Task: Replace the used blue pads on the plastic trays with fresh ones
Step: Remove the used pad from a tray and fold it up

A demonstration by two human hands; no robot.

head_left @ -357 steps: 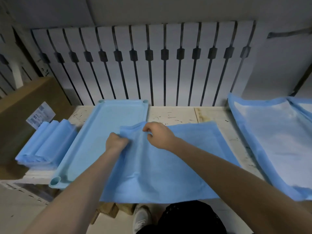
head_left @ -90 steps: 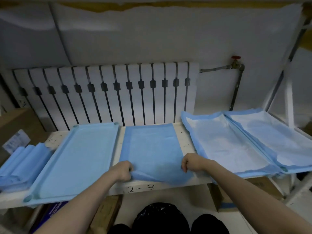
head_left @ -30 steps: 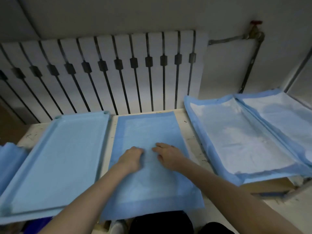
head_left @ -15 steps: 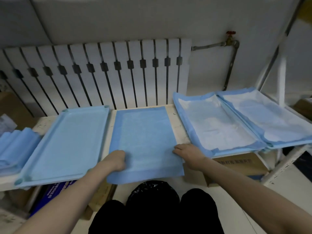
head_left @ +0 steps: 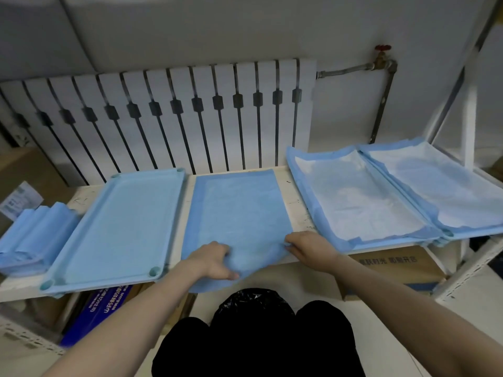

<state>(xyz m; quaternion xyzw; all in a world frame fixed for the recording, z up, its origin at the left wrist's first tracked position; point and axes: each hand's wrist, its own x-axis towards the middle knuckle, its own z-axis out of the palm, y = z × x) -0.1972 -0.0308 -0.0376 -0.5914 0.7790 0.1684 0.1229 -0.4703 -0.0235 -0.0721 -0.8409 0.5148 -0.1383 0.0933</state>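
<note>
**A:** What is the step in hand, as you judge it?

**B:** Getting the fresh pad (head_left: 239,213) off the shelf (head_left: 295,202) and into the bare tray (head_left: 119,229), I think. The pad lies flat in the middle of the frame, just right of that tray, with its near edge hanging over the shelf front.

**A:** And the hands?

**B:** Both are at that near edge, in the lower centre. The left hand (head_left: 212,258) has its fingers curled over the near-left corner and bunches the sheet under them. The right hand (head_left: 310,247) pinches the near-right corner at the pad's side edge. Between them the edge is rumpled and lifted a little.

**A:** How would you do it well?

**B:** Hold both corners evenly so the thin sheet comes up taut and doesn't fold on itself. Carry it left and low, and set the far edge against the tray's far rim first. Then lay the rest towards the body and smooth it from the middle out.

**A:** Anything to mind?

**B:** The folded stack (head_left: 32,240) at the far left sits just beside the tray, and the spread pads (head_left: 353,202) at the right lie near the right hand. A wide swing could drag either.
</note>
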